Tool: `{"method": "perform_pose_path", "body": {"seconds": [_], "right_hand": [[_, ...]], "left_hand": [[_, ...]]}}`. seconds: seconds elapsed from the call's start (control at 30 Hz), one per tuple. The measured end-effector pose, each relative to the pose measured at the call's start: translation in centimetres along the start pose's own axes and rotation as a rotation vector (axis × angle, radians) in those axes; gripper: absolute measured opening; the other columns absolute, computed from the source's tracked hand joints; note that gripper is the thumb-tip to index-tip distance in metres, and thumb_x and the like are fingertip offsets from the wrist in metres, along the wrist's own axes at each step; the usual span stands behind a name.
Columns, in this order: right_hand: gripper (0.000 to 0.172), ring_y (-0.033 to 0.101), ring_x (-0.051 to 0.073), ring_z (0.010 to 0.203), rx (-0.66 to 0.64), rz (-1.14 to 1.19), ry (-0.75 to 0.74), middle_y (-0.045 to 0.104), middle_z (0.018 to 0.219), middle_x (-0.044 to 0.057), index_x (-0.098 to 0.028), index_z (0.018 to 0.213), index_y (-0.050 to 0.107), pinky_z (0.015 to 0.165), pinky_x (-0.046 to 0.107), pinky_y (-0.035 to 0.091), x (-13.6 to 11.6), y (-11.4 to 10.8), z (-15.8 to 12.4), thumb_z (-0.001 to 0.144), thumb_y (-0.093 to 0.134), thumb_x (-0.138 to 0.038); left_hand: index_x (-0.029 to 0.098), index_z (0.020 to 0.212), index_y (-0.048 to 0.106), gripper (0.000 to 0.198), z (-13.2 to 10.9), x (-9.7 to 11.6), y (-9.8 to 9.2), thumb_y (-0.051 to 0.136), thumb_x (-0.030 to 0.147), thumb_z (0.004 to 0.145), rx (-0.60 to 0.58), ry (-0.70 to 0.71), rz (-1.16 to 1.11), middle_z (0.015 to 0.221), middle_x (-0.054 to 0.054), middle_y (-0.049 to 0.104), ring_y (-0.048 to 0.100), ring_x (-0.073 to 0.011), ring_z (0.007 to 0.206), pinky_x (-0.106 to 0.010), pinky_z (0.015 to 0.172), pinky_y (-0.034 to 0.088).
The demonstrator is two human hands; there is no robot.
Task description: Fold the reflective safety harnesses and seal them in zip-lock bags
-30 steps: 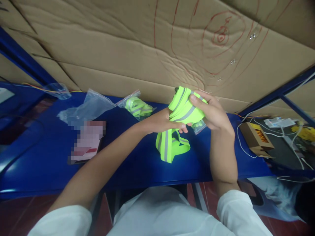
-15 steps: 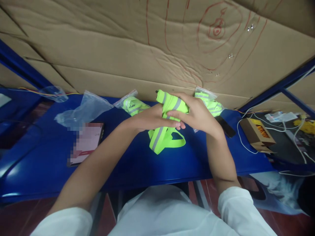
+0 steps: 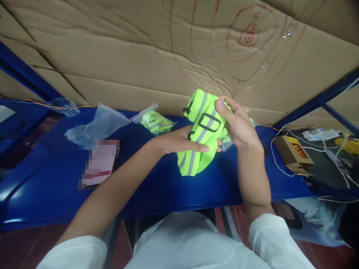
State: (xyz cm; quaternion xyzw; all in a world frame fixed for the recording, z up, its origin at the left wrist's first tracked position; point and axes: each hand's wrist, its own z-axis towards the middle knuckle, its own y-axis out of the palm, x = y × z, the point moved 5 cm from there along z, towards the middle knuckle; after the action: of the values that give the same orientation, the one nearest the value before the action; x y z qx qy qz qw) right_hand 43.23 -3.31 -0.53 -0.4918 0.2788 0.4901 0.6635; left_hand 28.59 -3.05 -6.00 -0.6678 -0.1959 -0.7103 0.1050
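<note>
Between my two hands is a neon yellow-green reflective strap [image 3: 196,140] with grey stripes, partly rolled up, held above the table. A black rectangular buckle shows on its face, and dark clips stick out on its left side. My left hand [image 3: 182,141] is closed around the lower part, thumb lying across the front. My right hand [image 3: 238,119] grips the upper right end, thumb pressed on the band. Lower loops of the strap hang below my left hand. Behind it, a bagged yellow-green strap [image 3: 157,122] lies to the left; another bagged one at the right is mostly hidden by my right hand.
On the blue table [image 3: 157,186] lie an empty clear plastic bag [image 3: 103,123] and a tablet-like device [image 3: 102,162] at the left. A small cardboard box [image 3: 294,155] and white cables sit at the right. A cardboard wall [image 3: 126,67] with red drawn lines rises behind.
The strap has been raised and turned, so its black buckle now faces me. My right hand has shifted right and up to its end; the hanging loop is gathered closer.
</note>
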Motion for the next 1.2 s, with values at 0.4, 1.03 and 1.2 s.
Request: {"method": "perform_pose_path", "body": {"seconds": [0.4,1.03,1.2], "right_hand": [[0.048,0.063,0.014,0.061,-0.026,0.281,0.191,0.070,0.087,-0.001,-0.027,0.108,0.062,0.049,0.028,0.051,3.0,0.6,1.2,0.088,0.072,-0.070],[0.073,0.061,0.033,0.130,-0.106,-0.323,-0.231,0.068,0.136,0.008,-0.026,0.130,0.066,0.114,0.049,0.049,-0.4,1.4,0.1,0.073,0.087,-0.066],[0.052,0.069,0.028,0.099,0.092,-0.240,-0.092,0.074,0.100,0.003,-0.026,0.106,0.070,0.092,0.044,0.058,0.7,1.2,0.8,0.080,0.080,-0.069]], "left_hand": [[0.015,0.113,0.072,0.044,0.1,-0.9,-0.9,0.089,0.023,0.074,0.036,-0.053,0.085,0.091,-0.003,0.073,0.071,-0.0165,0.082,-0.029,0.077,0.060],[0.014,0.112,0.071,0.051,-0.5,0.5,-3.7,0.093,0.029,0.068,0.326,0.076,0.210,0.111,-0.007,0.076,0.071,-0.0247,0.105,-0.036,0.090,0.059],[0.013,0.105,0.073,0.048,0.2,-0.7,-3.1,0.096,0.027,0.066,0.180,0.038,-0.031,0.101,-0.007,0.078,0.074,-0.0227,0.091,-0.037,0.085,0.061]]}}
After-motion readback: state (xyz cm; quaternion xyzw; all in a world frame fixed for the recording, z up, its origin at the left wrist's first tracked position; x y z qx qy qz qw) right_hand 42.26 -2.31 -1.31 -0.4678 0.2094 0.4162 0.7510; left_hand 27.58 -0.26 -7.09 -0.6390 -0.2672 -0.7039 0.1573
